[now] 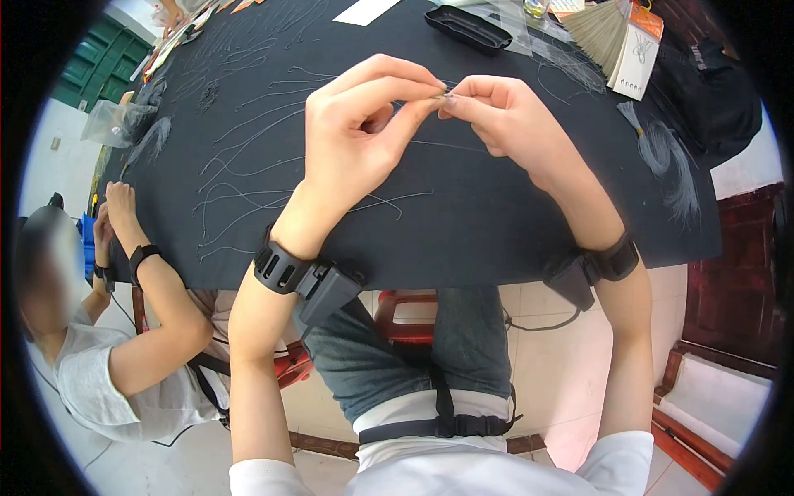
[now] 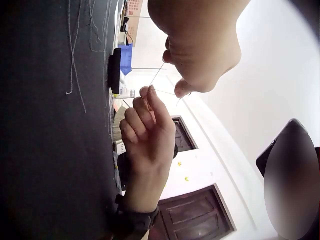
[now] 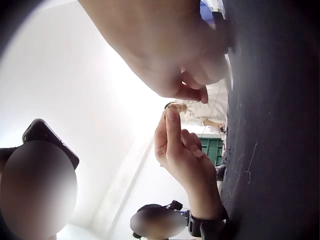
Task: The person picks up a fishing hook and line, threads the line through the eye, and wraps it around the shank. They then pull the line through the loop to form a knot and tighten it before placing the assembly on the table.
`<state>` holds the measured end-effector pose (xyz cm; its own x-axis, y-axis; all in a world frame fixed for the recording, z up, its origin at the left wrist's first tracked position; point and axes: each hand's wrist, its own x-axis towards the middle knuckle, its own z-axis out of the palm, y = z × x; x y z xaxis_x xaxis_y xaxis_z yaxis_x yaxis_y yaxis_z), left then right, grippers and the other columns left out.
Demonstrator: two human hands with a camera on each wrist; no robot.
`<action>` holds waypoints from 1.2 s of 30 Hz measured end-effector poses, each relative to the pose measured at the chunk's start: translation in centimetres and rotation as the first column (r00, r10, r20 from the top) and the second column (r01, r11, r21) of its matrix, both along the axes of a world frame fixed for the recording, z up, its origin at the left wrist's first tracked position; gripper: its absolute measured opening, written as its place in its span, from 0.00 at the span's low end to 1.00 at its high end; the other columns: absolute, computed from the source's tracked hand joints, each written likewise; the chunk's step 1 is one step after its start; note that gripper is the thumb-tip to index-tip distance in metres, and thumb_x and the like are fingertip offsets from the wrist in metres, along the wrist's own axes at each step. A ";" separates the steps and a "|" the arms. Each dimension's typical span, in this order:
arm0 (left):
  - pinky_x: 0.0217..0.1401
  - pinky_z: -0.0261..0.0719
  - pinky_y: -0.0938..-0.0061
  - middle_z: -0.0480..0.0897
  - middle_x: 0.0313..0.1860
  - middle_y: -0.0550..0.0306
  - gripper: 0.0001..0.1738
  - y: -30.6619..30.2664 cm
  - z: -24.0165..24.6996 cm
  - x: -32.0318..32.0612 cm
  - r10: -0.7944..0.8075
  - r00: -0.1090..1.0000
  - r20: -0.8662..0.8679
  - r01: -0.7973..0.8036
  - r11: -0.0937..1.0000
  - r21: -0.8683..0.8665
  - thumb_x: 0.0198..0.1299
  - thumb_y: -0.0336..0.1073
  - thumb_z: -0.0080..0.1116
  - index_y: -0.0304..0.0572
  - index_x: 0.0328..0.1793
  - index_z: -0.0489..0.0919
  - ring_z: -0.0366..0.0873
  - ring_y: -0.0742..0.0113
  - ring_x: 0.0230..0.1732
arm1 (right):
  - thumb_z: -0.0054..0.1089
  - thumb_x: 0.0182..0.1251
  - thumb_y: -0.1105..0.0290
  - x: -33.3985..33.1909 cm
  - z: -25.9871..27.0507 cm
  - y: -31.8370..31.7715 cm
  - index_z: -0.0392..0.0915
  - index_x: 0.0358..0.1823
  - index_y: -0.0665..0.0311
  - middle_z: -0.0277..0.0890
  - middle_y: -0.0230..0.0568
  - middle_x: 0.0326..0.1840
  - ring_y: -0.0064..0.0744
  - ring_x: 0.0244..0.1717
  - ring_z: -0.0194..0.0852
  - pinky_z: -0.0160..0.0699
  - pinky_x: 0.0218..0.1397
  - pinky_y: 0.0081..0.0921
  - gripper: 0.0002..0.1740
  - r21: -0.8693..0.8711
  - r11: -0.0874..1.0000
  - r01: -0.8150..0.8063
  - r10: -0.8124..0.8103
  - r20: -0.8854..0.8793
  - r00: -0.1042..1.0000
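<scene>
Both hands meet above the black-covered table, thumb and fingertips close together. My left hand (image 1: pixel 356 124) pinches a thin thread (image 2: pixel 157 74) between thumb and fingers. Opposite it, my right hand (image 1: pixel 506 116) pinches the same thread with thumb and forefinger. In the left wrist view the thread spans the short gap between the two hands. At the fingertips the head view shows a tiny light-coloured bit, too small to make out. Several grey cords (image 1: pixel 248 140), some with small knots or loops at an end, lie on the cloth left of and beneath my left hand.
A black open case (image 1: pixel 469 31) stands at the back, near a fan of grey sample strands (image 1: pixel 597 37) and a notepad (image 1: pixel 635 70). Bundles of pale thread (image 1: pixel 653 149) lie at right beside a black bag (image 1: pixel 703 99). Another person (image 1: pixel 124 331) sits at left.
</scene>
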<state>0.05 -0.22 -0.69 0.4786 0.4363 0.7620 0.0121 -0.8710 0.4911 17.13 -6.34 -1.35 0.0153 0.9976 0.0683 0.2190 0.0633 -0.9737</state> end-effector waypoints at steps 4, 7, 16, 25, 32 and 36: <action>0.13 0.53 0.89 0.82 0.33 0.62 0.03 0.9 -0.4 -0.1 0.081 0.996 0.049 -0.081 0.997 0.004 0.49 0.25 0.63 0.38 0.32 0.83 0.60 0.87 0.13 | 0.54 0.62 0.62 -0.6 0.5 -0.4 0.78 0.31 0.68 0.68 0.27 0.17 0.14 0.18 0.59 0.57 0.21 0.16 0.14 0.098 0.995 -0.017 0.000 0.177 0.984; 0.13 0.54 0.88 0.82 0.33 0.62 0.03 1.4 -0.8 0.1 0.112 0.990 0.087 -0.111 0.994 -0.019 0.49 0.25 0.63 0.37 0.31 0.82 0.61 0.87 0.13 | 0.54 0.62 0.65 -1.1 1.3 -1.0 0.77 0.30 0.69 0.67 0.27 0.16 0.13 0.18 0.59 0.57 0.22 0.15 0.13 0.049 0.996 -0.073 0.063 0.182 0.981; 0.17 0.63 0.85 0.81 0.31 0.61 0.04 0.7 -0.3 0.0 0.128 0.988 -0.086 -0.121 0.989 0.080 0.47 0.23 0.62 0.36 0.30 0.81 0.67 0.78 0.16 | 0.55 0.62 0.69 -1.7 0.8 -1.2 0.75 0.28 0.70 0.65 0.26 0.16 0.11 0.19 0.58 0.56 0.22 0.14 0.10 0.250 0.957 -0.149 0.141 0.052 0.989; 0.20 0.68 0.82 0.79 0.29 0.61 0.03 0.0 -0.4 0.3 -0.017 0.966 -0.257 0.029 0.999 0.045 0.48 0.24 0.61 0.37 0.31 0.81 0.72 0.72 0.21 | 0.54 0.62 0.65 -0.9 2.3 -1.6 0.77 0.28 0.69 0.68 0.26 0.17 0.10 0.20 0.59 0.55 0.22 0.13 0.13 0.193 0.975 -0.111 0.105 0.041 0.994; 0.20 0.68 0.82 0.79 0.28 0.61 0.04 0.0 -0.3 0.3 -0.069 0.967 -0.243 0.079 0.996 0.030 0.48 0.25 0.62 0.38 0.31 0.81 0.73 0.72 0.21 | 0.54 0.62 0.61 -0.2 2.2 -1.3 0.79 0.28 0.67 0.71 0.27 0.20 0.12 0.24 0.62 0.59 0.26 0.14 0.16 0.166 0.984 -0.058 0.053 0.036 0.998; 0.20 0.68 0.82 0.79 0.29 0.62 0.04 0.0 -0.3 0.3 -0.070 0.966 -0.251 0.080 0.996 0.028 0.48 0.25 0.62 0.38 0.31 0.82 0.73 0.72 0.21 | 0.54 0.62 0.61 -0.3 2.0 -1.2 0.80 0.29 0.67 0.70 0.28 0.20 0.13 0.23 0.62 0.59 0.26 0.13 0.16 0.172 0.984 -0.042 0.037 0.033 0.999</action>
<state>0.40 -0.19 -0.99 0.6858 0.3652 0.6295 0.0638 -0.8918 0.4479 16.83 -7.56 0.64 -0.0288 0.9704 0.2396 0.2418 0.2393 -0.9403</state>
